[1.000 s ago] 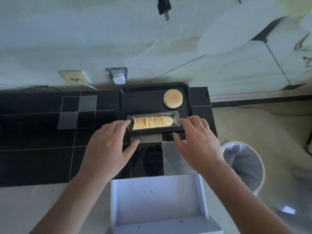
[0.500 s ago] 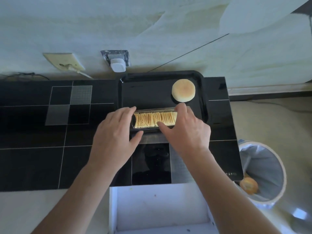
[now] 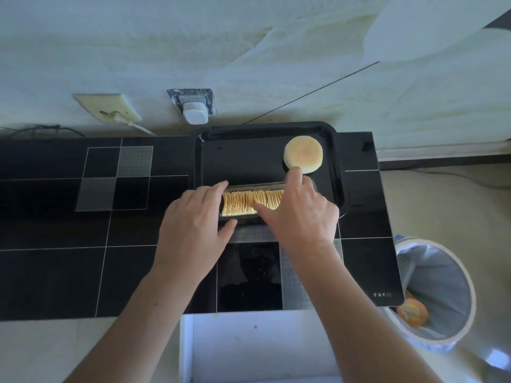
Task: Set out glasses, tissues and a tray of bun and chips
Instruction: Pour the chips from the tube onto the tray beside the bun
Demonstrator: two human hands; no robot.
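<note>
While both hands clamp the chips container [image 3: 250, 201], left hand [image 3: 193, 228] and right hand [image 3: 301, 214] at opposite ends, it sits on the tray [image 3: 336, 172] near the bun [image 3: 303, 157]; next, probably release it squarely.

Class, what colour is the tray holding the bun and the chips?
Black and glossy; the tray shows best in the head view.

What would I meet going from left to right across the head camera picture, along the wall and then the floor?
Beige wall socket → white plug → black tray → bun → waste bin.
</note>
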